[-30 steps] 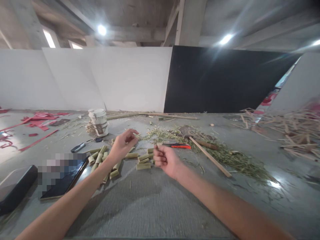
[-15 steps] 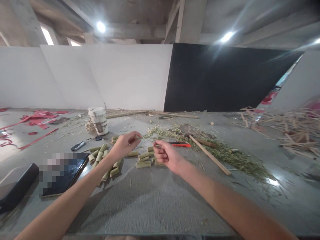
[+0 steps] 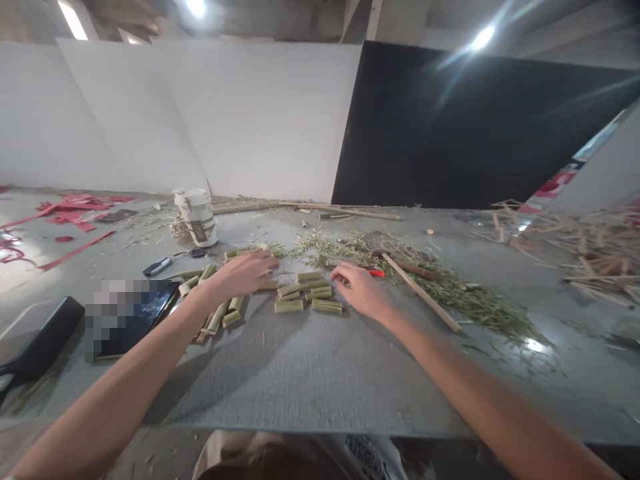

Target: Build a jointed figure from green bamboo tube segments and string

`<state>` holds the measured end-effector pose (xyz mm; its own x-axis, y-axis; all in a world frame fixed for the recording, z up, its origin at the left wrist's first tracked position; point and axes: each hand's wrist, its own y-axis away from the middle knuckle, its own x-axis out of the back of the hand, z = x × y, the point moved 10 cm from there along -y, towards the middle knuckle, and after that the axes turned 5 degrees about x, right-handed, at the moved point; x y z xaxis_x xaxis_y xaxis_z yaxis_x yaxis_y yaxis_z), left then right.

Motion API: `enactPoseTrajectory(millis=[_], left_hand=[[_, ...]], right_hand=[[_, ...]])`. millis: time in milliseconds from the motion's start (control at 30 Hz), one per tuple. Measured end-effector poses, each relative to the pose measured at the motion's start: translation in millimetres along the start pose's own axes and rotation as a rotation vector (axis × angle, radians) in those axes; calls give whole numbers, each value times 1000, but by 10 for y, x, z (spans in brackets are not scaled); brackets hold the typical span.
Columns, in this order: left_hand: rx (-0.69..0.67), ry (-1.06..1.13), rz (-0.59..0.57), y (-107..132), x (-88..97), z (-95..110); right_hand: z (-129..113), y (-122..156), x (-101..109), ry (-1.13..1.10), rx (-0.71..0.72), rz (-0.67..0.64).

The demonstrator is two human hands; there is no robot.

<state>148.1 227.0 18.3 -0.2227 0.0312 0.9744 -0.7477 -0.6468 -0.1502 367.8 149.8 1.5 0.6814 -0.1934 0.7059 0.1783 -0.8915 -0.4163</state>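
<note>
My left hand [image 3: 250,272] is palm down over several short green stalk pieces [image 3: 220,315], its fingers stretched forward and nothing visible in it. To its right, a second group of cut stalk pieces [image 3: 289,306] lies on the grey table. My right hand [image 3: 361,288] hovers at the right side of that group, fingers loosely curved and apart from the thumb. Just behind it shows the orange-red end of a slim tool [image 3: 376,273], partly hidden by the hand. A wooden-handled tool [image 3: 423,295] lies further right, its head among green shavings.
A heap of green shavings [image 3: 475,303] spreads to the right. At left are a tablet-like device [image 3: 131,337], a dark case [image 3: 43,333] and a small grey device [image 3: 157,267]. A white bucket [image 3: 197,217] stands behind. Thin wooden sticks [image 3: 600,250] pile up at far right.
The view has tilted down, showing the table's near edge. My right hand has moved right, off the stalk pieces and toward the orange-red tool. My left hand has lowered and flattened over the stalks.
</note>
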Motion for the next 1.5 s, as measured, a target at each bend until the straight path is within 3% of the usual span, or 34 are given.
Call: enactPoseTrajectory(millis=[167,333,433,633,767,900,1133,1367,1500], left_hand=[[58,-80,41,-52,-113,-311],[97,-89,84,-89,-147,-423],[51,-61,95,-94,-109,-312],[-147,19,-28,-69,-260,202],[-174,29,-59,-47,-330,318],[-149,21,-28,-58,-254,261],[-43,-3,2,12,95,-42],[-44,91,-79,19,2,-72],[23,246,-18,41,150,-91]], right_hand=[[48,-6,-20,88,42,-12],[49,-3,-15,107,49,-12],[41,3,6,108,45,2],[-64,12,25,106,55,10],[-125,18,-5,100,73,5],[-154,21,-16,95,95,14],[-179,31,-18,80,105,13],[-221,41,-33,80,93,-12],[-277,45,-15,75,91,-1]])
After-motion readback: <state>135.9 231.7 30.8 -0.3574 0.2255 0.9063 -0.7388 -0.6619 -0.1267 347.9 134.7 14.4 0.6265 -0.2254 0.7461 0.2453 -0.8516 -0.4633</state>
